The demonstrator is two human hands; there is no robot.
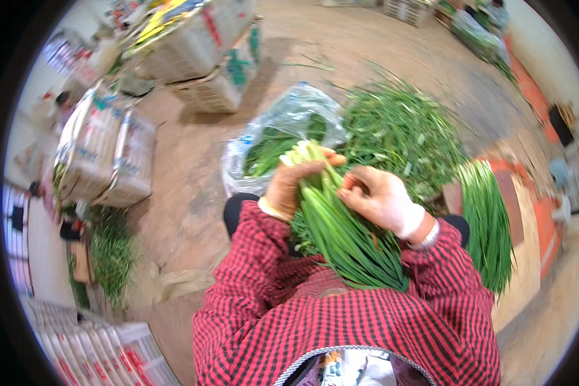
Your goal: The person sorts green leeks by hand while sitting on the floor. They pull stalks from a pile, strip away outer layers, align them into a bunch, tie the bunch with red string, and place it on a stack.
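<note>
A bunch of chives [350,225] slants across in front of my body, pale stem ends up and long green leaves hanging toward my lap. Just below the stem ends, my left hand [289,186] wraps round it. My right hand [379,196] is closed in a pinch at the bunch's right side; whatever lies between its fingertips is too small to make out. Beyond the bunch sits an open clear plastic bag [241,151] with green leaves inside. A large loose heap of chives [399,128] spreads beside the bag.
To the right, another neat bunch of chives [489,225] lies on a board [524,238]. Stacked crates [206,77] stand far left, with more crates [106,154] nearer. Leaf scraps [112,251] cover the floor at left. Other people are at the far left edge and far right.
</note>
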